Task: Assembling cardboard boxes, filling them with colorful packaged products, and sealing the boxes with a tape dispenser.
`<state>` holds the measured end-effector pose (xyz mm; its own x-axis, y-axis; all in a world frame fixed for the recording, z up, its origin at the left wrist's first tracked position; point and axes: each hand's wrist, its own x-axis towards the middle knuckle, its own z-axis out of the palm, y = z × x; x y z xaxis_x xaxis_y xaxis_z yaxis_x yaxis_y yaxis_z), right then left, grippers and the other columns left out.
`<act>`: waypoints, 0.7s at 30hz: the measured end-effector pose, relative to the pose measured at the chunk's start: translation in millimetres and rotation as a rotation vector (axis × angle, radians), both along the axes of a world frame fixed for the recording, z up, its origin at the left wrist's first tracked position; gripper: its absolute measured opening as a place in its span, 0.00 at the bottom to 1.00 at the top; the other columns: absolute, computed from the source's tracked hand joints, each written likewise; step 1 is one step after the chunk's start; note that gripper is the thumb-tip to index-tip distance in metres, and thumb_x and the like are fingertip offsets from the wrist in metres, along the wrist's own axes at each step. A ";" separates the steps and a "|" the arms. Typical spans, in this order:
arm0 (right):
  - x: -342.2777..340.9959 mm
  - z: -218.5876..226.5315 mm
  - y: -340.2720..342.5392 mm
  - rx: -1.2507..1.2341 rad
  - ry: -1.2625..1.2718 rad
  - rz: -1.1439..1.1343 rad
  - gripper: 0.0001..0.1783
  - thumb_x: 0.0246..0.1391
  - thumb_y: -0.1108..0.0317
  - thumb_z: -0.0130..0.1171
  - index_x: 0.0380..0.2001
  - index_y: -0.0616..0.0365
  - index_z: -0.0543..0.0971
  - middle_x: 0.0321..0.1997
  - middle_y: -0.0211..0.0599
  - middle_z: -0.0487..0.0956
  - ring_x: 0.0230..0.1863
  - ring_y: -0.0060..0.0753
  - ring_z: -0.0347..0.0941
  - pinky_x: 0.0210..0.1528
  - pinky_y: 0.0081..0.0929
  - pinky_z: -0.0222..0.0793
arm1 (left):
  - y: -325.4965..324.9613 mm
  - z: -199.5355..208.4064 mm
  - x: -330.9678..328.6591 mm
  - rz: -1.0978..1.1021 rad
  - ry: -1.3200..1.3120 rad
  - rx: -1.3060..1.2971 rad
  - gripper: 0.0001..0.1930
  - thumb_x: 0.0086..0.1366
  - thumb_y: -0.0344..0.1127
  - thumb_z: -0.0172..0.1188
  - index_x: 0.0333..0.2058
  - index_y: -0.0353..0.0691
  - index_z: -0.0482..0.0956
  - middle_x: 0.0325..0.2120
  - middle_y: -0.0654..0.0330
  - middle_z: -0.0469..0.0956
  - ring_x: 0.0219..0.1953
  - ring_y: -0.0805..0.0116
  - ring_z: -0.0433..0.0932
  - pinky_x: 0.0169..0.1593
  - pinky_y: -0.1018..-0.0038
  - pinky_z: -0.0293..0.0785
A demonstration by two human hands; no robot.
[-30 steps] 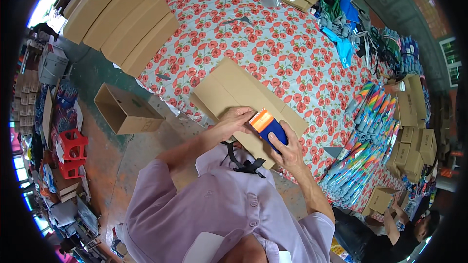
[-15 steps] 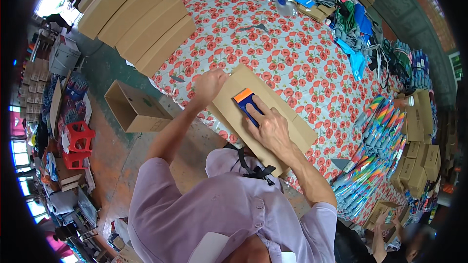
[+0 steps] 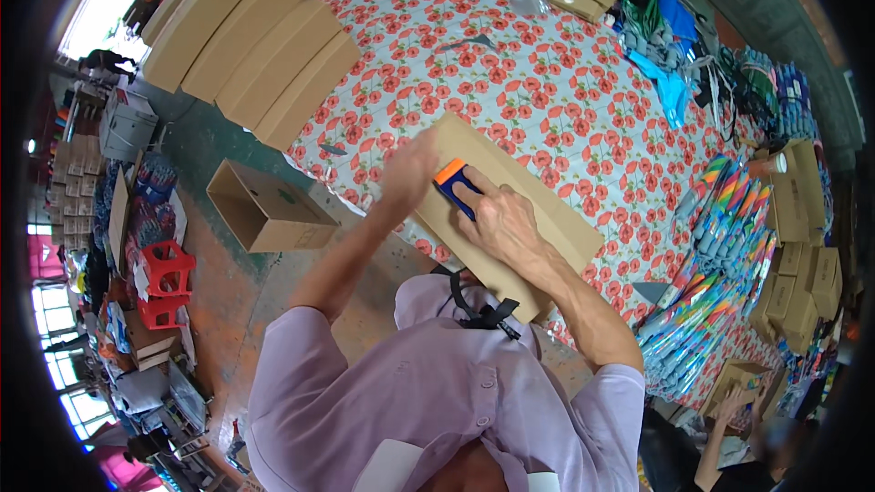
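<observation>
A long brown cardboard box [image 3: 556, 223] lies slantwise at the table's near edge, close to my body. On its upper face sits a small dark-blue block with an orange end [image 3: 448, 189]; its exact kind does not show. My right hand [image 3: 504, 221] grips this block from above, its fingers lying over the blue part. Beside the box's far left end is my left hand [image 3: 409, 170], smeared by motion. Its fingers are too blurred to make out, and I cannot tell whether it touches the box.
Several closed cartons [image 3: 264, 46] stand in a row at the far left of the flowered tablecloth [image 3: 410, 82]. An open carton [image 3: 264, 210] is on the floor to the left, near red stools [image 3: 167, 269]. Wrapped rainbow umbrellas [image 3: 711, 282] are piled right; another person's hands [image 3: 729, 405] are lower right.
My left hand has shifted slightly right along the box's end and is now blurred. My right hand still holds the block on the box. The whole view has shifted a little.
</observation>
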<state>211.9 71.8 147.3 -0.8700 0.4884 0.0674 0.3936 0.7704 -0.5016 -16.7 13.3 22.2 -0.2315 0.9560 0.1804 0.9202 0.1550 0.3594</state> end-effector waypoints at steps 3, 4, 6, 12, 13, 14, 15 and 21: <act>41.0 9.4 -2.8 -0.027 -0.025 0.013 0.22 0.51 0.65 0.63 0.51 0.56 0.80 0.62 0.44 0.74 0.34 0.55 0.80 0.39 0.46 0.80 | 1.1 -23.2 -1.1 0.079 -0.078 0.159 0.27 0.72 0.49 0.51 0.65 0.42 0.68 0.56 0.51 0.77 0.52 0.49 0.79 0.51 0.57 0.77; 65.8 16.4 -7.2 -0.053 -0.044 0.032 0.22 0.52 0.66 0.62 0.51 0.56 0.80 0.62 0.44 0.74 0.34 0.55 0.80 0.39 0.47 0.79 | 3.0 -14.6 2.5 0.108 -0.075 0.078 0.27 0.73 0.48 0.50 0.65 0.42 0.67 0.57 0.50 0.76 0.53 0.49 0.79 0.52 0.56 0.77; 123.9 27.9 -20.2 -0.093 -0.063 0.021 0.22 0.52 0.66 0.62 0.52 0.56 0.80 0.62 0.44 0.74 0.34 0.54 0.80 0.39 0.47 0.79 | 1.5 4.2 8.2 0.130 -0.040 0.013 0.26 0.74 0.47 0.49 0.66 0.44 0.66 0.58 0.50 0.76 0.53 0.49 0.79 0.52 0.56 0.77; 257.6 34.5 -71.9 -0.056 -0.302 -0.112 0.22 0.52 0.66 0.62 0.52 0.54 0.80 0.64 0.39 0.74 0.37 0.45 0.78 0.37 0.38 0.79 | 9.6 24.8 16.1 0.174 -0.055 -0.061 0.25 0.74 0.44 0.49 0.67 0.50 0.66 0.56 0.49 0.78 0.50 0.46 0.80 0.50 0.57 0.77; 266.4 23.2 -80.6 -0.021 -0.309 -0.124 0.23 0.51 0.66 0.63 0.52 0.53 0.80 0.64 0.38 0.74 0.38 0.44 0.78 0.37 0.37 0.79 | 10.4 25.6 16.3 0.199 -0.061 -0.072 0.25 0.74 0.43 0.49 0.67 0.51 0.66 0.55 0.49 0.78 0.50 0.46 0.80 0.49 0.57 0.77; 267.0 2.1 -87.8 -0.030 -0.305 -0.156 0.23 0.51 0.66 0.63 0.52 0.53 0.80 0.64 0.38 0.74 0.38 0.44 0.78 0.37 0.37 0.79 | 10.9 25.2 15.5 0.165 -0.055 -0.076 0.25 0.74 0.43 0.49 0.67 0.51 0.66 0.55 0.49 0.78 0.50 0.46 0.80 0.49 0.57 0.77; 261.4 -27.2 -88.8 0.037 -0.430 -0.045 0.23 0.51 0.65 0.64 0.52 0.54 0.80 0.64 0.38 0.74 0.40 0.44 0.77 0.39 0.38 0.79 | 11.1 22.1 15.0 0.168 -0.065 -0.082 0.25 0.74 0.43 0.48 0.67 0.51 0.66 0.55 0.48 0.78 0.50 0.45 0.80 0.50 0.57 0.76; 288.0 -108.0 -77.1 -0.333 -0.009 -0.401 0.25 0.49 0.66 0.65 0.53 0.56 0.79 0.65 0.38 0.73 0.55 0.51 0.74 0.55 0.44 0.75 | 7.2 5.7 14.0 0.165 -0.094 -0.054 0.25 0.75 0.45 0.47 0.67 0.45 0.65 0.57 0.45 0.75 0.53 0.44 0.78 0.52 0.56 0.75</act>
<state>499.8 -5.4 39.3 -0.6102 0.7769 -0.1551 0.6307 0.3579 -0.6886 -2.7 20.5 27.9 -0.3992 0.9114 0.1002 0.8435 0.3223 0.4297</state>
